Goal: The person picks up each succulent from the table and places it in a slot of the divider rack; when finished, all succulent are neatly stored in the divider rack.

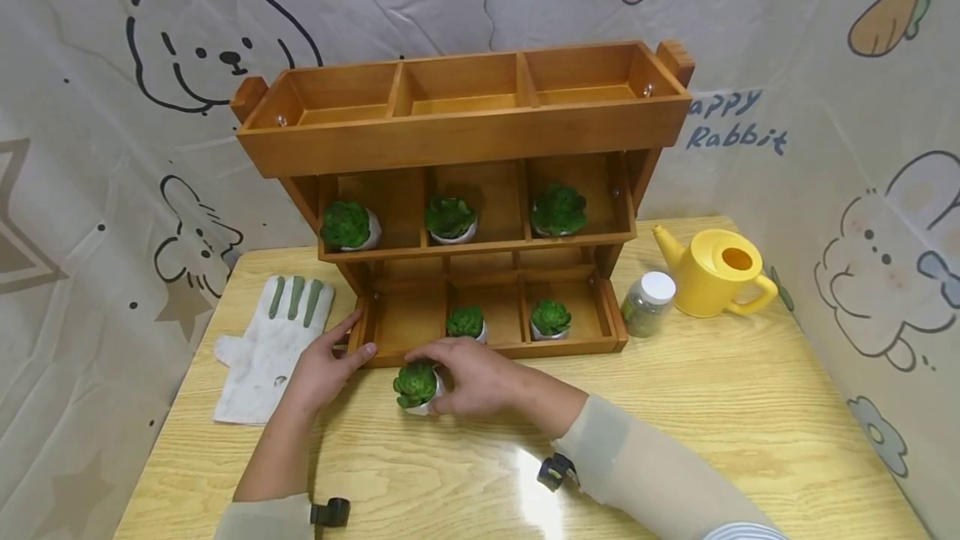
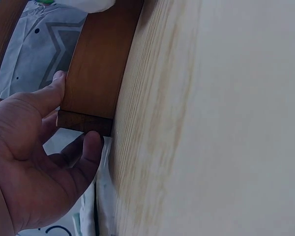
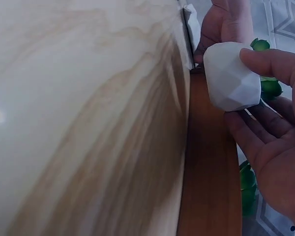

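Observation:
A small potted succulent [image 1: 416, 384], green in a white faceted pot [image 3: 232, 76], is held in my right hand [image 1: 480, 375]. The thumb presses one side of the pot and the fingers the other, just in front of the shelf's lowest tier. My left hand [image 1: 324, 367] grips the lower left corner of the wooden plant shelf [image 1: 465, 140], thumb at the front and fingers along the side. In the left wrist view, thumb and fingers bracket the end of the brown board [image 2: 96, 69]. The lowest tier has two succulents [image 1: 467, 322] in its middle and right compartments.
Three more succulents [image 1: 451, 217] sit in the middle tier. On the right stand a clear jar with a white lid [image 1: 649, 303] and a yellow watering can [image 1: 716, 272]. A white and green glove [image 1: 273, 348] lies left of the shelf on the wooden table [image 1: 675, 423].

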Demonstrator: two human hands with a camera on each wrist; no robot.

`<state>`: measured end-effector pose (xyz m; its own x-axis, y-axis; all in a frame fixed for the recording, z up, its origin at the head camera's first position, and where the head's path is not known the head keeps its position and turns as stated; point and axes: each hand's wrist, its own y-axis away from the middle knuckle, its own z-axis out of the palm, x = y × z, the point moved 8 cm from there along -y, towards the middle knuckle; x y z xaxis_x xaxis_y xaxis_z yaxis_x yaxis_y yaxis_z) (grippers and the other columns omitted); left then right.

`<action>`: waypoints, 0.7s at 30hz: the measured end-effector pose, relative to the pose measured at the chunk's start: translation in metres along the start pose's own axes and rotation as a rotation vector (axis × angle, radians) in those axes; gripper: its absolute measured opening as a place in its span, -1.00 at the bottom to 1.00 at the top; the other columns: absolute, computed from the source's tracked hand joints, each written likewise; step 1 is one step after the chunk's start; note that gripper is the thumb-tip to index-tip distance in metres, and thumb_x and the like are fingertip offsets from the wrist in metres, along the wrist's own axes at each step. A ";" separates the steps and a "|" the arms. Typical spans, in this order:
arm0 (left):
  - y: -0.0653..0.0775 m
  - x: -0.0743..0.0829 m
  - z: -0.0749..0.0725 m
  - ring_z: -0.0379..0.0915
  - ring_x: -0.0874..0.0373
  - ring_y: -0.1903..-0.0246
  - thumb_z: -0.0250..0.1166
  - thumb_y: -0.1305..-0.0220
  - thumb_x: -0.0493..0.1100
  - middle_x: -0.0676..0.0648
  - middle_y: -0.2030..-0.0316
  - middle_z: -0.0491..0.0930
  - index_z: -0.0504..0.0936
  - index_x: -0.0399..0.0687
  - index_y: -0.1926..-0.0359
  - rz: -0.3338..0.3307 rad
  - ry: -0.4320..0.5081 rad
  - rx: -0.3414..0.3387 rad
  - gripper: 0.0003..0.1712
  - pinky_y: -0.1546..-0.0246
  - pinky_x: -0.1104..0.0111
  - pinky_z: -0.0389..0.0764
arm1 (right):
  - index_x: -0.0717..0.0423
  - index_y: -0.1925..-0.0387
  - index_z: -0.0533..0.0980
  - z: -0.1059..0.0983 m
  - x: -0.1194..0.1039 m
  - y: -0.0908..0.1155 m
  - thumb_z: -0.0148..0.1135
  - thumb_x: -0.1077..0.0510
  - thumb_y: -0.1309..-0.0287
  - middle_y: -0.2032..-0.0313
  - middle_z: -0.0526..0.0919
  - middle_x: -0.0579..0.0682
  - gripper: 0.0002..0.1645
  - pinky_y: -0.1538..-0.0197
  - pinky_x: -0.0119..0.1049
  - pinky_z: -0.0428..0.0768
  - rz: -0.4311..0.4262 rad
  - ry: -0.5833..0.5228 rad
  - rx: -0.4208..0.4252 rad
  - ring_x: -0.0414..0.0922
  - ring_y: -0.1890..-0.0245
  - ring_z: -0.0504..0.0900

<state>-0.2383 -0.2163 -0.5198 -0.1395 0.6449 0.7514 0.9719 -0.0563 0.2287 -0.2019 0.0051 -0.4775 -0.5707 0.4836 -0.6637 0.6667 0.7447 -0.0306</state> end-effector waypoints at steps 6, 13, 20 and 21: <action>-0.001 -0.002 0.000 0.45 -0.29 -0.20 0.34 -0.45 0.12 -0.36 -0.43 0.32 0.20 0.19 -0.63 0.002 0.007 -0.003 -0.15 0.13 0.16 0.67 | -0.06 -0.44 0.44 -0.007 -0.005 -0.006 0.56 -0.04 -0.14 -0.32 0.54 -0.16 -0.15 -0.34 -0.25 0.46 -0.017 -0.007 0.009 -0.23 -0.30 0.49; -0.001 -0.003 0.001 0.47 -0.28 -0.19 0.35 -0.44 0.11 -0.37 -0.42 0.33 0.22 0.17 -0.63 -0.003 0.017 0.005 -0.15 0.17 0.22 0.67 | -0.04 -0.41 0.46 -0.016 -0.008 -0.015 0.56 -0.02 -0.11 -0.28 0.58 -0.14 -0.16 -0.27 -0.28 0.51 -0.001 -0.004 0.048 -0.24 -0.22 0.56; -0.001 -0.003 0.000 0.49 -0.26 -0.17 0.35 -0.44 0.11 -0.38 -0.38 0.37 0.23 0.16 -0.62 0.004 0.027 0.007 -0.15 0.21 0.26 0.67 | 0.00 -0.43 0.44 -0.024 -0.010 -0.026 0.55 0.01 -0.10 -0.29 0.59 -0.09 -0.14 -0.22 -0.28 0.54 0.002 -0.005 0.083 -0.22 -0.17 0.59; -0.001 -0.003 0.000 0.48 -0.26 -0.18 0.35 -0.44 0.12 -0.39 -0.38 0.37 0.22 0.16 -0.62 0.004 0.027 0.006 -0.15 0.20 0.26 0.67 | 0.01 -0.43 0.44 -0.025 -0.010 -0.027 0.55 0.02 -0.10 -0.28 0.59 -0.09 -0.14 -0.21 -0.29 0.54 0.003 -0.006 0.089 -0.21 -0.17 0.59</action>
<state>-0.2389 -0.2179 -0.5223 -0.1407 0.6238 0.7688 0.9735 -0.0542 0.2222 -0.2262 -0.0087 -0.4513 -0.5663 0.4827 -0.6680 0.7081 0.6997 -0.0948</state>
